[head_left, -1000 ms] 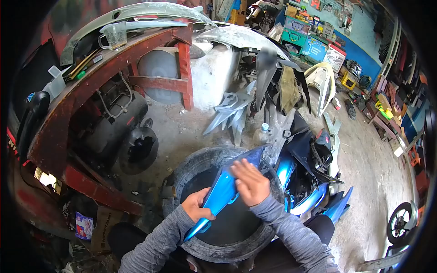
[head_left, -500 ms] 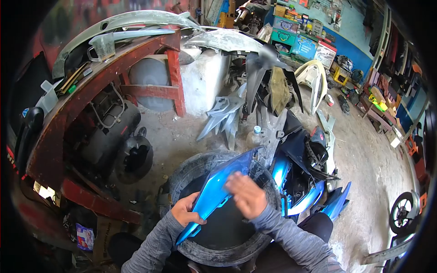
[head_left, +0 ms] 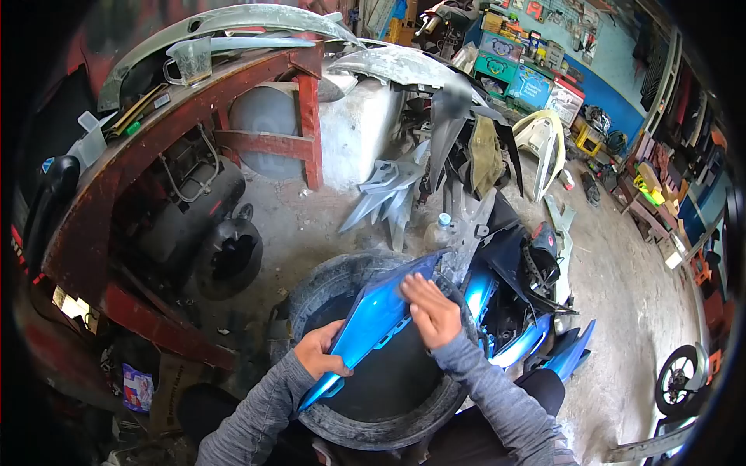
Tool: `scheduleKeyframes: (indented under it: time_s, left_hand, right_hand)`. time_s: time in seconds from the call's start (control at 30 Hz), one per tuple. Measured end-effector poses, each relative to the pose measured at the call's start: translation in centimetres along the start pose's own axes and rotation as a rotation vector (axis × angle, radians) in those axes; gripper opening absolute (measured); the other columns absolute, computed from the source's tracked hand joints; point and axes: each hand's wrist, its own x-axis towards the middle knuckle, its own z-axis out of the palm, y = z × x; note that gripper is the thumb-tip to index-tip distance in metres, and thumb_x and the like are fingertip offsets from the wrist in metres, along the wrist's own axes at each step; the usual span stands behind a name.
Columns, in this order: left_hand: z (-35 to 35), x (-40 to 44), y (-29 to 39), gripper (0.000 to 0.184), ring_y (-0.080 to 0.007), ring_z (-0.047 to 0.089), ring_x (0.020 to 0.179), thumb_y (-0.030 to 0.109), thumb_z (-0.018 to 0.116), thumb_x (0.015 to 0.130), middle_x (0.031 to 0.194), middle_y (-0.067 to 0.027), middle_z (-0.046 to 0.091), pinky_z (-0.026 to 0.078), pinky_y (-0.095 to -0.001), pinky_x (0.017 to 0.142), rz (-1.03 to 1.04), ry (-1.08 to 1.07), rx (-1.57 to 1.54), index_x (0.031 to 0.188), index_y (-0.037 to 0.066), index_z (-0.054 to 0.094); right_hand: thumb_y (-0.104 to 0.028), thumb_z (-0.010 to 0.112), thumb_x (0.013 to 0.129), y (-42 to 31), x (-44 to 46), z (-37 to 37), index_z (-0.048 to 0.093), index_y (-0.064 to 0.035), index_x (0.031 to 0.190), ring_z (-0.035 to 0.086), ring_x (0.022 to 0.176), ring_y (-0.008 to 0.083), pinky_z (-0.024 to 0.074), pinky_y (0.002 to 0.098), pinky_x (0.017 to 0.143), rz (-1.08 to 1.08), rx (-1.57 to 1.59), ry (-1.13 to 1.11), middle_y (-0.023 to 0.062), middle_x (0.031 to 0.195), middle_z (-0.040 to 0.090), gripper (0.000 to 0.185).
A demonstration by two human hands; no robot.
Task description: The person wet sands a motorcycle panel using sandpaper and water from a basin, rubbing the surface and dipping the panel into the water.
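Note:
A long glossy blue panel [head_left: 373, 313] slants over a round dark tub [head_left: 350, 435] of murky liquid, its narrow end toward me. My left hand [head_left: 321, 351] grips it near the lower end, with the thumb on the top face. Against the upper right part of the panel lies my right hand [head_left: 432, 311], fingers extended and held nearly flat. Whether something thin is under those fingers cannot be seen.
Blue and black fairings [head_left: 521, 334] lie right of the tub. A clear bottle [head_left: 439, 231] stands behind it, near grey panels [head_left: 388, 190]. At the left is a red bench [head_left: 171, 101] with a clear jug [head_left: 190, 62]. A wheel [head_left: 678, 379] is at far right.
My right hand has shifted a little along the panel, up from where it was half a second ago. My left hand keeps its grip. The whole view has swung slightly.

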Motion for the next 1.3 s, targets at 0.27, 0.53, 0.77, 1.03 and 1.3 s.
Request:
scheduleKeyframes:
  time_s: [0.27, 0.53, 0.77, 1.03, 1.3]
  left_hand:
    - [0.4, -0.1, 0.0, 0.089, -0.0188, 0.066, 0.095, 0.004, 0.073, 0.064, 0.112, -0.0113, 0.067, 0.054, -0.0326, 0.088, -0.004, -0.036, -0.035, 0.147, -0.003, 0.04]
    - [0.7, 0.4, -0.1, 0.088, -0.0162, 0.064, 0.101, 0.001, 0.073, 0.066, 0.115, -0.008, 0.065, 0.052, -0.0301, 0.091, -0.005, -0.034, -0.096, 0.147, -0.003, 0.04]
    - [0.4, 0.2, -0.2, 0.091, -0.0163, 0.063, 0.103, 0.001, 0.071, 0.064, 0.121, -0.0103, 0.063, 0.052, -0.0314, 0.09, 0.03, -0.049, -0.148, 0.149, -0.002, 0.038]
    - [0.0, -3.4, 3.6, 0.09, -0.0171, 0.063, 0.101, 0.004, 0.069, 0.064, 0.118, -0.0111, 0.063, 0.052, -0.0302, 0.089, 0.023, -0.053, -0.053, 0.148, -0.005, 0.037]
    - [-0.6, -5.6, 5.3, 0.091, -0.0179, 0.058, 0.115, 0.006, 0.067, 0.066, 0.13, -0.0132, 0.058, 0.048, -0.0308, 0.098, 0.093, -0.101, -0.061, 0.15, -0.005, 0.033]
  right_hand:
    - [-0.008, 0.055, 0.093, 0.6, 1.1, 0.6, 0.066, 0.0013, 0.125, 0.053, 0.132, 0.04, 0.037, 0.0466, 0.115, 0.105, -0.01, 0.058, 0.0232, 0.132, 0.063, 0.035]
    - [-0.006, 0.056, 0.092, -1.1, 0.5, 1.4, 0.064, 0.0005, 0.129, 0.051, 0.134, 0.0409, 0.0373, 0.046, 0.115, 0.113, -0.049, 0.092, 0.024, 0.135, 0.06, 0.038]
    - [-0.003, 0.057, 0.088, -3.1, -1.8, 0.8, 0.065, 0.0004, 0.128, 0.047, 0.137, 0.0427, 0.0333, 0.0519, 0.116, -0.078, -0.041, 0.005, 0.0208, 0.137, 0.06, 0.042]
    - [-0.005, 0.061, 0.083, -8.5, 0.0, 0.8, 0.064, -0.0029, 0.131, 0.048, 0.137, 0.0426, 0.0398, 0.054, 0.11, -0.221, -0.026, -0.026, 0.0178, 0.141, 0.058, 0.048]
    - [-0.006, 0.062, 0.081, -10.4, 0.8, -0.6, 0.064, -0.0046, 0.132, 0.047, 0.138, 0.0424, 0.0408, 0.0549, 0.109, -0.306, -0.077, -0.054, 0.0171, 0.143, 0.057, 0.051]
